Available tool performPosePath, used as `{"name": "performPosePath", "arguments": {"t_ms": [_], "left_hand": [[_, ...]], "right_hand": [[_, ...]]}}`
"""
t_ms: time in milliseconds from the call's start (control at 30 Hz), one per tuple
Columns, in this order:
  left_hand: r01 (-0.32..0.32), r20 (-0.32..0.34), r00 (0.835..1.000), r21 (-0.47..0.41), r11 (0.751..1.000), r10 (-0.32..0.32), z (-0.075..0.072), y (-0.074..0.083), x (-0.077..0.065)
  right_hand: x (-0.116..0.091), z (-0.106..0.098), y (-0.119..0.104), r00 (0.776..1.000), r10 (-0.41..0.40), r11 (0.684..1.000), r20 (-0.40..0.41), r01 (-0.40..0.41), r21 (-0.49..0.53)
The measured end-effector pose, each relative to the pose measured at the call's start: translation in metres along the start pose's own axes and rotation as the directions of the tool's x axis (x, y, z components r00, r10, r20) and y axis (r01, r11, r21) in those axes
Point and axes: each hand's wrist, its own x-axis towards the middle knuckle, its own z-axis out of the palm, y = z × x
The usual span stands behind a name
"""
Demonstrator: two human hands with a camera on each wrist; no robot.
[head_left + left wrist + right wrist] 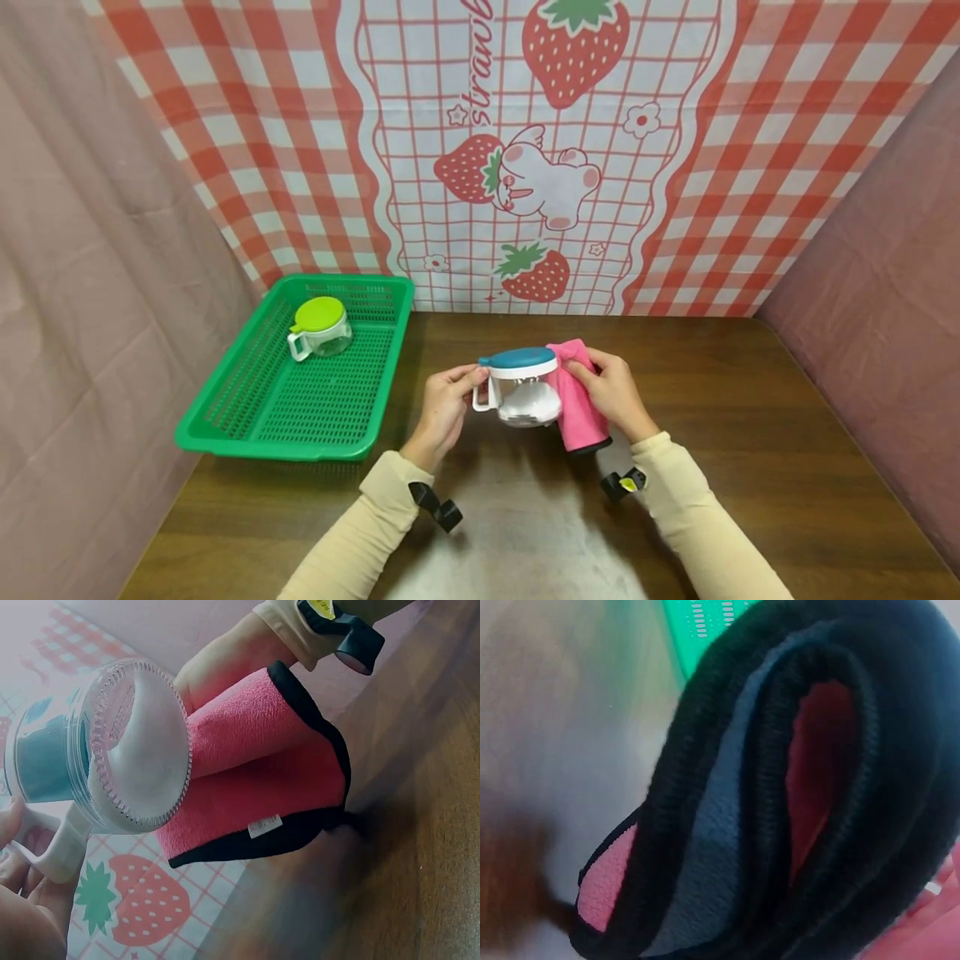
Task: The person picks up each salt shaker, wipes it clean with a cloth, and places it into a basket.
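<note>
My left hand (444,410) grips the white handle of a clear jar with a blue lid (522,359), held up above the table. White contents show through the jar's wall, and its ribbed base (142,750) faces the left wrist camera. On the jar's other side, my right hand (611,390) pinches a folded pink cloth (579,408) with a black edge. The cloth lies against the jar's right side. In the right wrist view the cloth's dark edging (780,787) fills most of the picture and hides nearly all of the hand.
To the left stands a green perforated basket (378,408). Inside it, near the back, sits a similar clear jar with a lime-green lid (319,314). The brown wooden table (750,467) runs back to a strawberry-printed checked cloth (300,150). Pink curtains hang at both sides.
</note>
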Motion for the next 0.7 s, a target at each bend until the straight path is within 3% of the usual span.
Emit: {"name": "performPosePath", "arguments": {"t_ms": [367, 700], "left_hand": [[-0.028, -0.005, 1.000, -0.030, 0.999, 0.028, -0.007, -0.002, 0.006], [-0.018, 0.005, 1.000, -0.050, 0.999, 0.018, -0.009, -0.002, 0.006]], "right_hand": [[0.001, -0.016, -0.006, 1.000, 0.004, 0.998, -0.002, -0.004, 0.068], [-0.007, -0.014, -0.013, 0.995, 0.006, 0.989, 0.101, -0.020, 0.144]]}}
